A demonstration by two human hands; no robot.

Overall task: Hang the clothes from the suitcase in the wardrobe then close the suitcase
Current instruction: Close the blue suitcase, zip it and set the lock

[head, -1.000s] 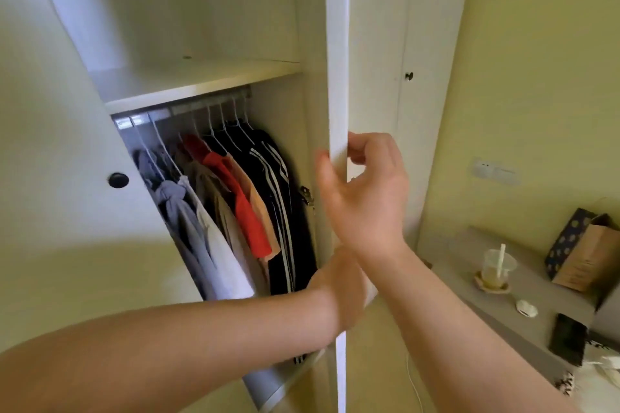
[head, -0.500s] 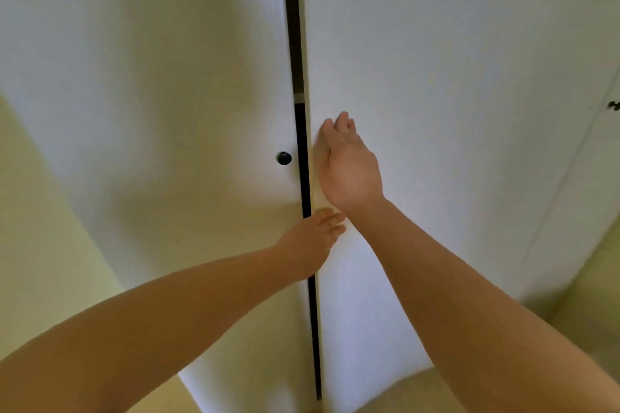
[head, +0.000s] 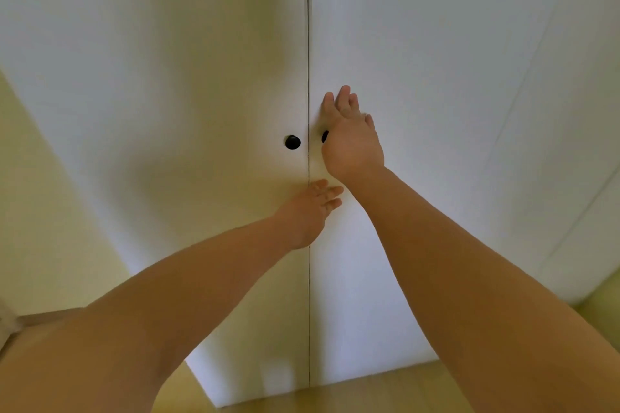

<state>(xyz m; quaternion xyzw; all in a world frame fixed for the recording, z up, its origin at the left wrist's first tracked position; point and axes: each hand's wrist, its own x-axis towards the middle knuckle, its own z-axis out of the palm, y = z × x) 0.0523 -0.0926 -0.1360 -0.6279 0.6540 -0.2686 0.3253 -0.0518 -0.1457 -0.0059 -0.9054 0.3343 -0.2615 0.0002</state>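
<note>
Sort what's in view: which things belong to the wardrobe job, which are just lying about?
Job: left wardrobe door and right wardrobe door, shut; left hand across their seam; right hand flat on the right one.
Lying about: yellow wall, floor, neighbouring door. No suitcase or clothes in view.

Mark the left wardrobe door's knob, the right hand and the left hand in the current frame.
left door knob (head: 292, 142), head view, centre of the black knob.
right hand (head: 352, 144), head view, back of the hand.
left hand (head: 307, 216), head view, back of the hand.
</note>
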